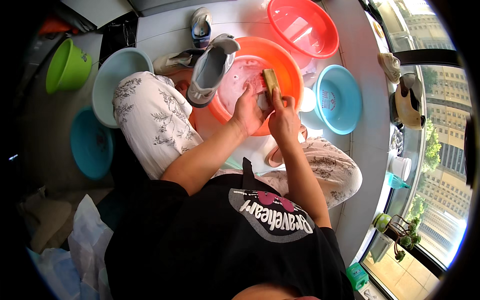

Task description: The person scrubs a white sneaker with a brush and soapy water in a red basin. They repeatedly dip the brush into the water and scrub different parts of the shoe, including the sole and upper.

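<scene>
My right hand grips a scrubbing brush with a wooden back, held slantwise over the orange basin. My left hand is close beside it, palm turned up, with a small pale item in its fingers. What that item is I cannot tell, since the hands partly cover it. Cloudy, foamy water fills the bottom of the basin. A grey shoe leans at the basin's left rim, its opening upward. Behind it are a blue-and-beige shoe and another beige-and-dark shoe.
A red basin holds water at the back. Right is a light blue basin; left are a pale basin, a teal basin and a green bucket. Shoes and a potted plant line the windowsill.
</scene>
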Available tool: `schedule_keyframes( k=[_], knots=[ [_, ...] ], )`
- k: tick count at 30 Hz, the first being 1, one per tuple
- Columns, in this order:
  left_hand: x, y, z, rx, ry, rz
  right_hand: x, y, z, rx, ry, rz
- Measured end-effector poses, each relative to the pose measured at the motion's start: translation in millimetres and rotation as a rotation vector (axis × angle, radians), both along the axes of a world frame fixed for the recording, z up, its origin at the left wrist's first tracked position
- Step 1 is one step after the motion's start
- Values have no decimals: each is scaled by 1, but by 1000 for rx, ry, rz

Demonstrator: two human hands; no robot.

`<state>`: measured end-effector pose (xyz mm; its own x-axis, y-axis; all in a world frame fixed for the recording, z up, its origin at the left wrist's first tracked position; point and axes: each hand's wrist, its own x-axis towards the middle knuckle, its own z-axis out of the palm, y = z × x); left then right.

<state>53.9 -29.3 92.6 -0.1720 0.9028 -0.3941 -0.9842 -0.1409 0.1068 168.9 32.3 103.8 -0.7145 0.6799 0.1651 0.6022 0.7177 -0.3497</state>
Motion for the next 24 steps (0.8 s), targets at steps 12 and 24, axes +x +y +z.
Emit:
schedule_keyframes(
  k=[12,24],
  knots=[
    [-15,9,8,55,189,209,30,-14,41,-1563,845,-291],
    [15,0,10,91,92,48,8,-21,10,10,63,-29]
  ],
)
